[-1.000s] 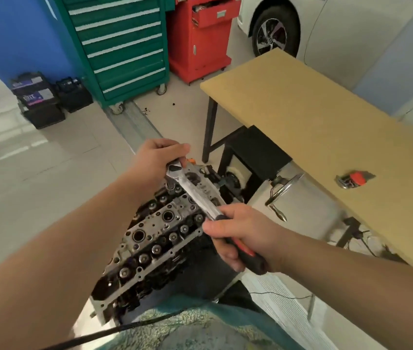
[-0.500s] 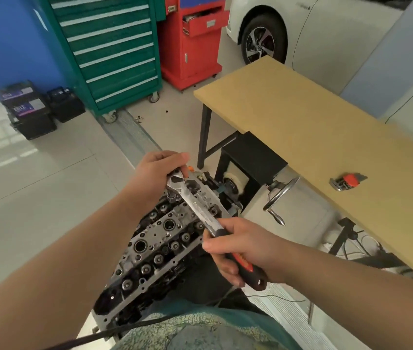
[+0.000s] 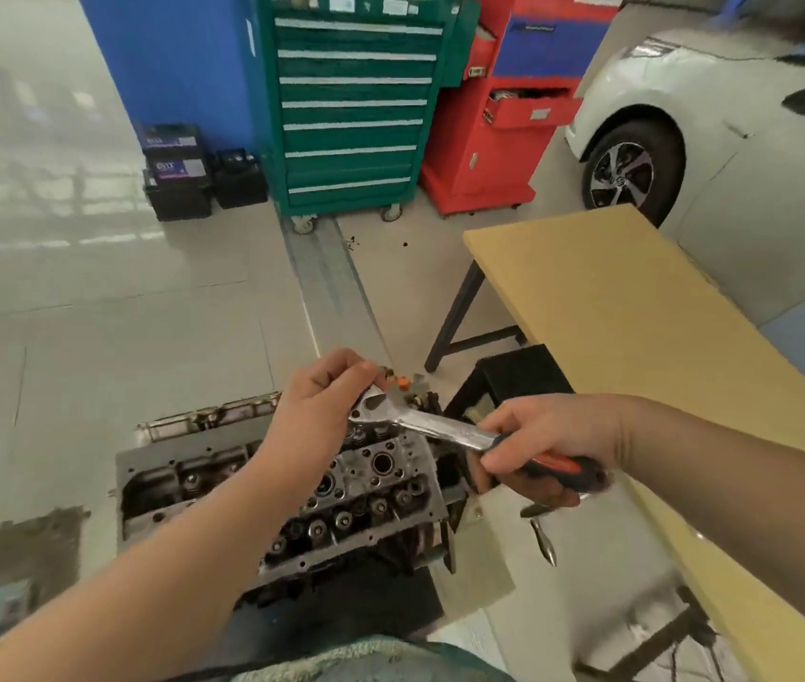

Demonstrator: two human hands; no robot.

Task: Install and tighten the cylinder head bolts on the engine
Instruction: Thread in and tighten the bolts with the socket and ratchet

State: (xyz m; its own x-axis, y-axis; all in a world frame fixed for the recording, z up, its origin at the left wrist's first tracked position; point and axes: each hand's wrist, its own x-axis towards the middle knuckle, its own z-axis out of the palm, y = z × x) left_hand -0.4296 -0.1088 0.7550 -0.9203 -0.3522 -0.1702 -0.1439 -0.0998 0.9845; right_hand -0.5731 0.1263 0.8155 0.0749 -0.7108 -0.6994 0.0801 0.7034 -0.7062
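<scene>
A grey cylinder head [image 3: 366, 489] with several round holes and valve parts sits on the engine below me. A chrome ratchet wrench [image 3: 432, 425] with a red and black handle lies across its far end. My left hand [image 3: 319, 403] presses down on the wrench's head, over a bolt that I cannot see. My right hand [image 3: 545, 443] grips the handle, off to the right of the engine. The handle points right, roughly level.
A wooden table [image 3: 636, 327] runs along the right, close to my right arm. A metal crank handle [image 3: 543, 536] hangs below my right hand. On the floor beyond stand a green tool cabinet [image 3: 351, 105], a red cabinet [image 3: 504, 120], batteries [image 3: 179, 174] and a white car [image 3: 715, 125].
The wrench handle has swung from pointing toward me round to the right, with my right hand on it. My left hand stayed on the wrench's head. The view has turned leftward and up.
</scene>
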